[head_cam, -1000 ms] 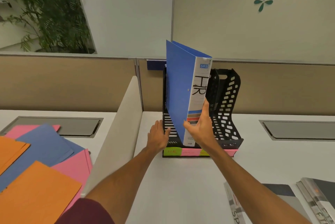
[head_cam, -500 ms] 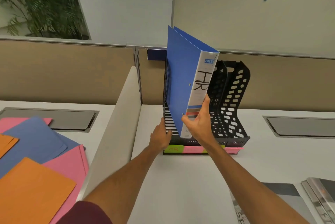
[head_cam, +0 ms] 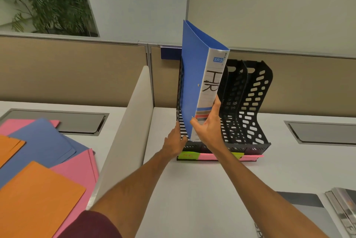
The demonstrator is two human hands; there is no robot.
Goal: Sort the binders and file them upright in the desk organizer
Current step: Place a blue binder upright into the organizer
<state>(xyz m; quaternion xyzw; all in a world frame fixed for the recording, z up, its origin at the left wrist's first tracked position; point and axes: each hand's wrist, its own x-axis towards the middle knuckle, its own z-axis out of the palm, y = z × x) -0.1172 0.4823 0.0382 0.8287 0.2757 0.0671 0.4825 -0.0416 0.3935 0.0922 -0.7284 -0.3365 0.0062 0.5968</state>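
Observation:
A blue binder (head_cam: 193,76) with "HR" on its white spine stands nearly upright in the leftmost slot of the black desk organizer (head_cam: 250,103). My right hand (head_cam: 209,130) grips the lower end of the spine, thumb on the blue cover and fingers along the spine's right side. My left hand (head_cam: 174,144) holds the organizer's left wall near its front corner. Green and pink sticky labels (head_cam: 187,155) run along the organizer's front edge. The binder's bottom edge is hidden behind my hands.
Orange, pink and blue folders (head_cam: 42,170) lie on the neighbouring desk at left, beyond a grey divider panel (head_cam: 125,141). More binders or files (head_cam: 342,210) lie at the lower right of my desk. A recessed cable hatch (head_cam: 323,131) sits right of the organizer.
The binder has slid further down and back into the leftmost slot, standing more upright. My left hand moved from the desk in front onto the organizer's left wall.

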